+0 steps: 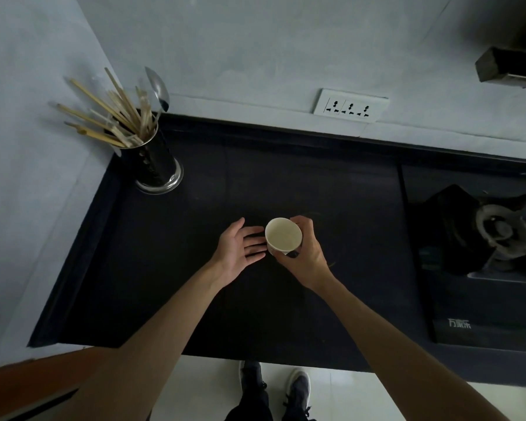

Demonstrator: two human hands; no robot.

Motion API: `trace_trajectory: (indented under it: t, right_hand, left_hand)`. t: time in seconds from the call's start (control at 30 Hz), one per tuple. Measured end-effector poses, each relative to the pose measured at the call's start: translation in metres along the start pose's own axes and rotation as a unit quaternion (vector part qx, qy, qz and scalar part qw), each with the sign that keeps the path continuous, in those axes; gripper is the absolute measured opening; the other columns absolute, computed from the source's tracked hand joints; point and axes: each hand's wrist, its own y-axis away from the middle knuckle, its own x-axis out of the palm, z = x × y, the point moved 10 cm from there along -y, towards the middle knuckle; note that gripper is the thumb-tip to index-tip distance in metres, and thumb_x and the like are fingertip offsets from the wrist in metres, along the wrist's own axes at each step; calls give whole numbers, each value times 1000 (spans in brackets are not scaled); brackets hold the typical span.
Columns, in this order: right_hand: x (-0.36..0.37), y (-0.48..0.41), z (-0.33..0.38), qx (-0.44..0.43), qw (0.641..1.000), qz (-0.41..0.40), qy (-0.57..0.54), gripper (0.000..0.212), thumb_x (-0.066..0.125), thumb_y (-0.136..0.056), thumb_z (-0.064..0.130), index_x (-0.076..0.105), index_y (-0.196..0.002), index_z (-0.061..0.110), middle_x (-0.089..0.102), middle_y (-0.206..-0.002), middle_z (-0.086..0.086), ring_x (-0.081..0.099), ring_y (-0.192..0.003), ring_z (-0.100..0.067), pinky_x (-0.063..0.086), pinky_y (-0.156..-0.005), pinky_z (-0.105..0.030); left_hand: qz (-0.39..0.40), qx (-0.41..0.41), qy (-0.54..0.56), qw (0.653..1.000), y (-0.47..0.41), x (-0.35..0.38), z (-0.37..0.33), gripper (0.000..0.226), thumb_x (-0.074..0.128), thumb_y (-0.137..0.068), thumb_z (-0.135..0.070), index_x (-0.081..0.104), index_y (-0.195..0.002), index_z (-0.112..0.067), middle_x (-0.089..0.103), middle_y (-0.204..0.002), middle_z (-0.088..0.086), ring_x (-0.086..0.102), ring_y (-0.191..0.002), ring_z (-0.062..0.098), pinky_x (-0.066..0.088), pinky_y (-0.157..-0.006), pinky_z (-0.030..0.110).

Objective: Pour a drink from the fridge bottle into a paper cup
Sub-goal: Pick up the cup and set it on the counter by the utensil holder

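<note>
Our right hand point(305, 256) curls its fingers point(305, 223) round the paper cup point(283, 236) near the counter's point(179, 253) middle; our left hand point(236, 252), fingers straight, holds nothing beside it.

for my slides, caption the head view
Right hand grips a paper cup at the black counter, open left hand beside it.

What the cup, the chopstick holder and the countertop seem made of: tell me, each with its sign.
Paper cup: paper, matte off-white inside, thin rolled rim.
Chopstick holder: metal, probably stainless steel; glossy, with bright reflections on its base ring.
Countertop: black with a dull finish; stone or laminate, I cannot tell which.
</note>
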Motion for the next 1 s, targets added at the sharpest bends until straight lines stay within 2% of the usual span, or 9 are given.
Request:
trace_trajectory:
  t: [0.1, 0.23, 0.33, 0.4, 0.47, 0.6, 0.73, 0.8, 1.0]
  right_hand:
    - [1, 1, -2, 15, 1000, -3, 0, 69, 84, -76, 23, 35, -125, 28, 47, -117, 21, 54, -111, -5, 55, -83, -29]
    - [4, -1, -6, 25, 999, 15, 15, 77, 85, -75, 22, 32, -131, 24, 47, -127, 7, 52, -117, -11, 55, -90, -36]
    - [2, -3, -14, 63, 996, 51, 39, 89, 85, -73, 19, 27, -141, 19, 42, -138, -2, 48, -125, -17, 51, -99, -41]
    - [-5, -3, -20, 97, 990, 83, 57, 98, 85, -73, 18, 22, -147, 22, 39, -143, -7, 49, -127, -22, 49, -103, -43]
    - [-21, -2, -24, 120, 984, 104, 86, 99, 83, -76, 16, 17, -151, 23, 35, -147, -10, 46, -131, -25, 46, -107, -44]
    - [-66, -4, -19, 133, 965, 115, 193, 93, 76, -84, 22, 14, -154, 26, 32, -148, -12, 45, -131, -30, 47, -105, -46]
    - [-119, -6, 6, 108, 941, 111, 300, 92, 71, -88, 34, 10, -156, 23, 28, -154, -15, 37, -137, -35, 41, -109, -48]
    - [-149, -7, 22, 89, 934, 96, 333, 92, 69, -89, 40, 9, -156, 21, 28, -154, -16, 35, -139, -37, 39, -110, -48]
    - [-229, 4, 63, 61, 928, 36, 366, 90, 63, -91, 49, 9, -157, 19, 29, -155, -15, 31, -141, -38, 37, -111, -49]
  left_hand:
    - [-1, 2, -21, 1000, -1, 1, -2, 51, 33, -104, -47, 60, -124, -8, 60, -132, 23, 56, -124, 36, 39, -113, 52]
    - [-4, 5, -79, 997, -1, 4, -7, 54, 35, -104, -45, 54, -135, -6, 60, -133, 21, 56, -125, 36, 40, -111, 52]
    - [-8, 27, -175, 984, 2, 9, -22, 51, 37, -104, -42, 52, -139, -8, 58, -136, 19, 54, -127, 35, 40, -111, 50]
    - [-11, 60, -267, 962, 7, 16, -39, 46, 40, -105, -38, 51, -140, -9, 55, -139, 17, 54, -127, 32, 41, -110, 49]
    - [-10, 101, -387, 916, 13, 29, -58, 46, 43, -104, -37, 48, -141, -11, 52, -142, 14, 52, -127, 27, 41, -110, 47]
    - [-6, 172, -594, 786, 30, 68, -88, 59, 52, -99, -43, 40, -149, -14, 46, -149, 10, 47, -134, 24, 39, -104, 35]
    - [-15, 255, -735, 628, 53, 130, -112, 66, 58, -96, -44, 36, -151, -14, 42, -152, 9, 42, -138, 26, 42, -108, 41]
    - [-20, 289, -774, 563, 64, 163, -120, 68, 59, -95, -45, 35, -150, -13, 43, -150, 10, 44, -137, 27, 44, -107, 43]
    - [-26, 349, -822, 449, 98, 241, -131, 71, 57, -94, -48, 33, -150, -12, 44, -147, 13, 46, -133, 30, 44, -106, 46]
